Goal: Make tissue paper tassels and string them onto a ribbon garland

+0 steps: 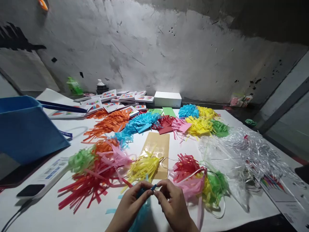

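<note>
Low in the middle of the head view, both hands meet over a blue paper tassel. Thumb and fingertips of my left hand are closed on its narrow twisted top. My right hand pinches the same twisted end from the other side. The tassel's strips hang below, partly hidden by the left hand. Just beyond my fingers lies a yellow tassel on a tan sheet with round clear dots. Red tassel strips spread to the left. A pink tassel and a green one lie to the right.
Fringed paper bundles, including orange, blue and yellow, line the table's back. Behind them are flat printed boxes and a white box. Silver tinsel lies right; a blue container and white device stand left.
</note>
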Tool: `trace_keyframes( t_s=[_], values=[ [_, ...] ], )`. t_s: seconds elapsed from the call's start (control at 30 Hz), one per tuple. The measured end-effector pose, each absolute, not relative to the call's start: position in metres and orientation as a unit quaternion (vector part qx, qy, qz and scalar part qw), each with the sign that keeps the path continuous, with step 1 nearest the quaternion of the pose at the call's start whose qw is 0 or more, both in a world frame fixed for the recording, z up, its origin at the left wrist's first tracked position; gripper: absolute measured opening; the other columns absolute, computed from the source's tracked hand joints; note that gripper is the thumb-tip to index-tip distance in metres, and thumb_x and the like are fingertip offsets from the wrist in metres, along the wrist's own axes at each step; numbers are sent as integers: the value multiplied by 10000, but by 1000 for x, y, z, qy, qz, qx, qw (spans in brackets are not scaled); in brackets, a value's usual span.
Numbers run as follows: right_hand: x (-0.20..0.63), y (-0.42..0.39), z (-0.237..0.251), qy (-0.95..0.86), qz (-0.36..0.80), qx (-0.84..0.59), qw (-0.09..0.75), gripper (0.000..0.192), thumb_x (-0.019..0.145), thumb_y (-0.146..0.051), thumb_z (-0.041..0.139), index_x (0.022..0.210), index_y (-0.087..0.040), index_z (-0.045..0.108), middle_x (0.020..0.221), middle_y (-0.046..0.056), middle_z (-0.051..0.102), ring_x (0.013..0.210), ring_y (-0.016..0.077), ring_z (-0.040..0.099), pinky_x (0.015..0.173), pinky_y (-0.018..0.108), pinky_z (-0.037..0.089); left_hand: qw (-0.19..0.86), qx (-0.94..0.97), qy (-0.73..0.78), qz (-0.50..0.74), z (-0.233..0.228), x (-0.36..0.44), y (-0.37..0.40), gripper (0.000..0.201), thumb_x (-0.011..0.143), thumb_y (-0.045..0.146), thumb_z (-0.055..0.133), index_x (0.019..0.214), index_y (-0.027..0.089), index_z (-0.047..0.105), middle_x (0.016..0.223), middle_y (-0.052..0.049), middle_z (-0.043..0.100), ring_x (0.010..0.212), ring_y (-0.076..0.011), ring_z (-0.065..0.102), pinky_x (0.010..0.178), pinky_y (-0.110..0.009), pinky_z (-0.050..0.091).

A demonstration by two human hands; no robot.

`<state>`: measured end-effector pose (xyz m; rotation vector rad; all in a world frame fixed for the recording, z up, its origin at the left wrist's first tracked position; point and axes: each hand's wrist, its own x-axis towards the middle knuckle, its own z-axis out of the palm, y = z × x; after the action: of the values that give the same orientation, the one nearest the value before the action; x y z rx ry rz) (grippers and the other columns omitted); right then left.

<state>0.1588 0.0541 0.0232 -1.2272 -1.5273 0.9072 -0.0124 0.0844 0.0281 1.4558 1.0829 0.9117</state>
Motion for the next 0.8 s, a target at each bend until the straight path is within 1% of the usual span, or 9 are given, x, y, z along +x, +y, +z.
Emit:
trace_keyframes(
  t_s=[0.1, 0.17, 0.27, 0.33, 0.47, 0.6, 0.7, 0.77, 0.8],
  values=[
    [159, 55, 23, -646, 340, -502, 464, 158, 912, -311, 577, 886, -209, 694, 735, -1, 681, 668, 122, 603, 622, 204, 402, 533, 562, 478, 414, 22, -16, 87, 346, 801, 531, 713, 943, 216, 725, 933, -50, 733, 969, -269, 650, 883, -330, 489],
    [159, 55, 22, -651, 326, -504, 464, 182, 911, -305, 578, 825, -213, 710, 756, 5, 708, 683, 125, 615, 632, 205, 397, 550, 539, 481, 419, 20, -17, 87, 374, 772, 545, 739, 944, 213, 728, 936, -50, 734, 969, -266, 646, 883, -329, 490],
    [161, 57, 20, -639, 315, -523, 468, 212, 910, -332, 581, 804, -202, 710, 662, -7, 665, 574, 109, 548, 556, 213, 350, 583, 492, 482, 430, 18, -19, 88, 403, 711, 544, 797, 916, 203, 730, 896, -40, 728, 901, -238, 643, 818, -299, 505],
    [164, 57, 20, -628, 309, -535, 473, 248, 926, -354, 559, 799, -194, 700, 648, -8, 650, 558, 107, 528, 538, 215, 338, 601, 446, 486, 450, 18, -22, 90, 423, 674, 527, 834, 911, 196, 722, 846, -24, 716, 824, -200, 631, 745, -260, 503],
    [170, 57, 19, -620, 305, -547, 473, 305, 944, -399, 532, 794, -191, 697, 660, 0, 652, 562, 111, 531, 529, 210, 348, 646, 358, 463, 489, 19, -27, 95, 438, 667, 498, 853, 922, 194, 669, 706, 23, 652, 654, -126, 566, 596, -198, 453],
    [172, 59, 9, -624, 308, -549, 463, 320, 931, -442, 549, 811, -205, 727, 607, -13, 614, 522, 114, 512, 511, 208, 368, 683, 292, 438, 506, 20, -29, 98, 450, 649, 473, 865, 908, 210, 607, 699, 44, 627, 587, -103, 530, 545, -190, 421],
    [172, 60, 2, -609, 296, -569, 466, 328, 923, -469, 561, 840, -206, 740, 567, -25, 563, 513, 116, 492, 509, 211, 366, 666, 309, 451, 508, 16, -28, 97, 443, 636, 508, 859, 813, 184, 614, 549, 80, 505, 504, -76, 421, 502, -176, 340],
    [169, 61, -1, -604, 284, -581, 465, 335, 922, -479, 565, 866, -201, 745, 563, -28, 557, 504, 111, 478, 503, 212, 356, 673, 359, 459, 455, 11, -24, 94, 471, 642, 572, 833, 722, 151, 639, 468, 90, 415, 462, -65, 328, 468, -186, 256],
    [167, 61, -2, -613, 282, -576, 462, 333, 925, -476, 564, 877, -201, 746, 575, -26, 574, 504, 108, 484, 506, 210, 358, 687, 379, 456, 420, 8, -21, 92, 500, 648, 610, 812, 703, 138, 656, 451, 89, 398, 450, -63, 300, 460, -198, 227]
  ],
)
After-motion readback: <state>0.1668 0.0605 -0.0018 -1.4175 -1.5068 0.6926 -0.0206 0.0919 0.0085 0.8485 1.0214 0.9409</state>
